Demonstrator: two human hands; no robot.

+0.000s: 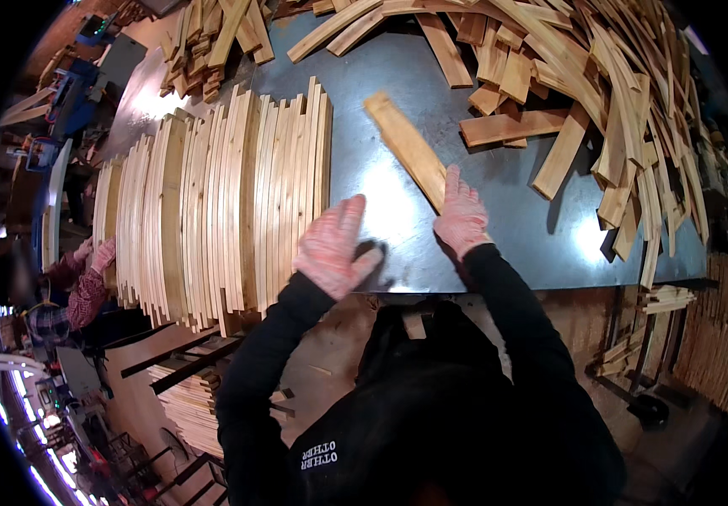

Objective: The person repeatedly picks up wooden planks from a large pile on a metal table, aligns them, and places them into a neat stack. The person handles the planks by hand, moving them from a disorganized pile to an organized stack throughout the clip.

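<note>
A single wooden board (408, 153) slants over the metal tabletop in front of me, its far end slightly blurred. My right hand (463, 221), in a pinkish-white glove, grips the board's near end, with one finger stretched along its edge. My left hand (333, 246), gloved alike, is open with the thumb spread from the fingers. It is beside the near right corner of a wide row of light wooden strips (212, 202) standing on edge; whether it touches them I cannot tell. Nothing shows in the left palm.
A loose heap of boards (507, 76) spreads over the table's (355, 76) far right, with another pile (212, 42) at the far left. At the row's left end are another person's gloved hands (102, 255). Stacked strips (187, 405) lie below the table's left side.
</note>
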